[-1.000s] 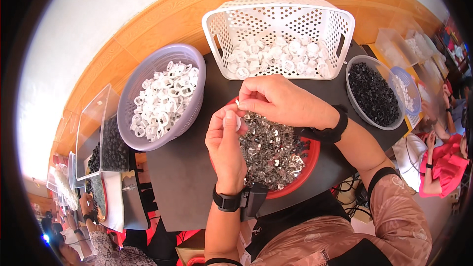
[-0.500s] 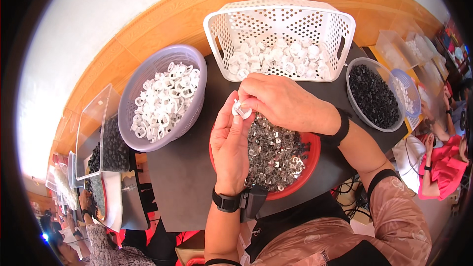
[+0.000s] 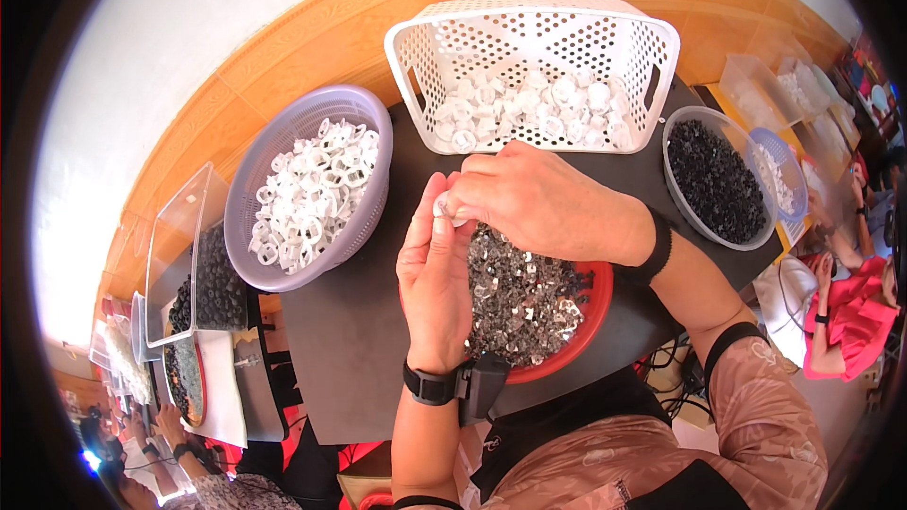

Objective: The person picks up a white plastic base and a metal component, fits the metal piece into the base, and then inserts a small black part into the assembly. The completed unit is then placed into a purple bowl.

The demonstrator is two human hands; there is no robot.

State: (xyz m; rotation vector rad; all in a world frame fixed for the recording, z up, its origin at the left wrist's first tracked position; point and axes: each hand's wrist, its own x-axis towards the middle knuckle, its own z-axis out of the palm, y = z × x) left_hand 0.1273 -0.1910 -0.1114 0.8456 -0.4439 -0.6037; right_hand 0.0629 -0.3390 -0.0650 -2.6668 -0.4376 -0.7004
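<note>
A small white plastic part (image 3: pixel 449 211) is pinched between my two hands, mostly covered by fingers. My left hand (image 3: pixel 435 274) grips it between thumb and fingertips, palm turned up. From the right, my right hand (image 3: pixel 548 203) closes its fingers over the same part. Beneath both hands stands a red bowl (image 3: pixel 597 316) full of small metal pieces (image 3: pixel 524 297). Just beyond my hands, a white perforated basket (image 3: pixel 430 42) lies tipped toward me with white plastic parts (image 3: pixel 543 109) inside. A lavender colander (image 3: pixel 246 170) at the left holds white ring-shaped parts (image 3: pixel 312 194).
At the right, a clear tub (image 3: pixel 723 236) holds small black parts; a lilac basket (image 3: pixel 794 184) with white pieces sits beside it. Left stands a clear bin (image 3: pixel 175 227) with black parts. The dark table (image 3: pixel 331 359) meets a tiled wall (image 3: pixel 283 47). Other people sit at both sides.
My right fingers have moved left and closed over the white part, which now shows less. At the lower left, another person's hands have shifted. The containers stay put.
</note>
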